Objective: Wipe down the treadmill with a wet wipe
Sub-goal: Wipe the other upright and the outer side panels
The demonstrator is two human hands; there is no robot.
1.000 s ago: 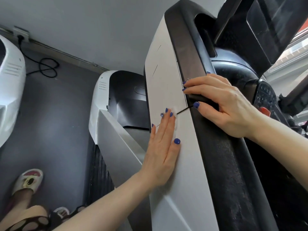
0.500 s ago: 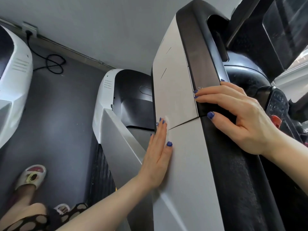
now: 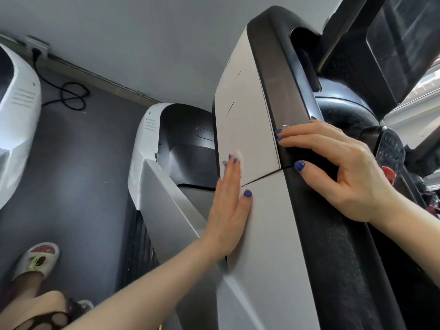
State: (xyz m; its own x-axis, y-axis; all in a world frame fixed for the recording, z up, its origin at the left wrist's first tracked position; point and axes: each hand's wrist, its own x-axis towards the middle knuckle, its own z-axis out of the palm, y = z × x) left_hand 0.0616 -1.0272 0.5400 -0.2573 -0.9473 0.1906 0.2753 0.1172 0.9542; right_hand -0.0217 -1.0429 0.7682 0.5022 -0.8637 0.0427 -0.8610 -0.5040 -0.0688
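The treadmill's silver-grey side panel (image 3: 247, 129) rises beside its black handrail (image 3: 328, 246). My left hand (image 3: 228, 210) lies flat on the panel with straight fingers, pressing a white wet wipe (image 3: 238, 156) that shows only as a pale edge past my fingertips. My right hand (image 3: 342, 167) rests on the black handrail, fingers over its top and thumb against its near side. The panel seam runs between the two hands.
The treadmill's console screen (image 3: 402, 41) is at top right, with a red safety key (image 3: 388, 173) behind my right hand. Its white motor cover (image 3: 147, 148) and belt lie below. Another white machine (image 3: 16, 129) stands left. A black cable (image 3: 71, 96) lies on the grey floor. My slippered foot (image 3: 35, 263) is at bottom left.
My left hand slid down and left to the panel's left edge, then back up across the seam. The right hand kept its place on the handrail. The camera view shifted slightly.
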